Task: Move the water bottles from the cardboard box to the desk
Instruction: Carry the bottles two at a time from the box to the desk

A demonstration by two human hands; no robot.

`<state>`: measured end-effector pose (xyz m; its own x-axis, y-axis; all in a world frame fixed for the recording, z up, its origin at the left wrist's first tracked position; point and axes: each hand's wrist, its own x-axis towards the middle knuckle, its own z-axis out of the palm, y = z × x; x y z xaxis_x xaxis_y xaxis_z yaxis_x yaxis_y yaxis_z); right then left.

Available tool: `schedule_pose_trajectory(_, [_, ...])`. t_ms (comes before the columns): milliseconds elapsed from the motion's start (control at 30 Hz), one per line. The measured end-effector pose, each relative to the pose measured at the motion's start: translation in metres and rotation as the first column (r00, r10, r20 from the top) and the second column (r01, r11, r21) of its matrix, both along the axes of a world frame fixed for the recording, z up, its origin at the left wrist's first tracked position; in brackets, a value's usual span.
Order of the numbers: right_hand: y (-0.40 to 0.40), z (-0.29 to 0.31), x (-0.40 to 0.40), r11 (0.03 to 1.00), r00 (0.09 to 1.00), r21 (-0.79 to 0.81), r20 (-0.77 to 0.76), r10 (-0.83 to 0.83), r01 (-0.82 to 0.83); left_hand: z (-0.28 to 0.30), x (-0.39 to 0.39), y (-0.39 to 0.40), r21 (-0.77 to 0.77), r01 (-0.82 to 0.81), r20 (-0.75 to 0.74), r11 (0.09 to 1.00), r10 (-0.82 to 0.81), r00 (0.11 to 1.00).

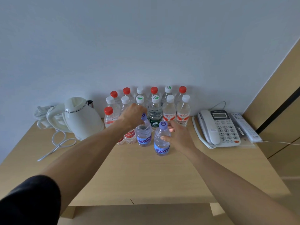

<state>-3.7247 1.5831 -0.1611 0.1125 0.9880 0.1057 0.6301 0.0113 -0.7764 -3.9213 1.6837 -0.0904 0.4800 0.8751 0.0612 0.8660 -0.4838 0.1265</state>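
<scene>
Head view, looking down on light wooden desk (pixel 146 176). Approx. 15+ clear plastic water bottles (pixel 168 109) already standing in rows along back edge, red, white and green-marked caps, tight vs. wall. Two more w/ purple caps and blue-purple labels just in front of rows, near desk centre, both upright, bases on or just at desk top, can't tell which.

Left hand (pixel 133 116) curled over neck of left purple-cap bottle (pixel 143 133), gripping from above. Right hand (pixel 177 135) wrapped round shoulder of right purple-cap bottle (pixel 161 140), thumb across front.

Cardboard box not in view, so no. left inside unknown. Judging by count on desk: well advanced, these two at set-down stage; release not yet done.

Also on desk: white electric kettle (pixel 81 117) w/ cord toward back-left corner; white corded desk phone (pixel 220 127) and white remote control (pixel 245 127) toward right edge.
</scene>
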Motion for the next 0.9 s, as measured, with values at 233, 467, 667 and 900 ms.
schedule_pose_trajectory(233, [0.006, 0.0, -0.005, 0.999, 0.999, 0.024, 0.028, -0.038, 0.037, -0.002, 0.001, 0.007, -0.011, -0.014, 0.006, 1.0, 0.014, 1.0])
schedule_pose_trajectory(467, [0.022, 0.005, -0.013, 0.998, 0.998, 0.039, 0.033, -0.053, 0.052, 0.001, -0.002, 0.01, -0.049, -0.02, -0.041, 0.999, 0.018, 0.999])
schedule_pose_trajectory(667, [0.033, 0.004, -0.025, 0.995, 0.996, 0.081, 0.049, -0.069, 0.065, 0.001, 0.001, 0.01, -0.049, -0.031, -0.075, 0.998, 0.027, 0.997])
schedule_pose_trajectory(900, [0.037, 0.005, -0.022, 0.993, 0.996, 0.103, 0.066, -0.06, 0.053, -0.003, -0.005, 0.013, -0.045, -0.022, 0.006, 0.999, 0.022, 1.0])
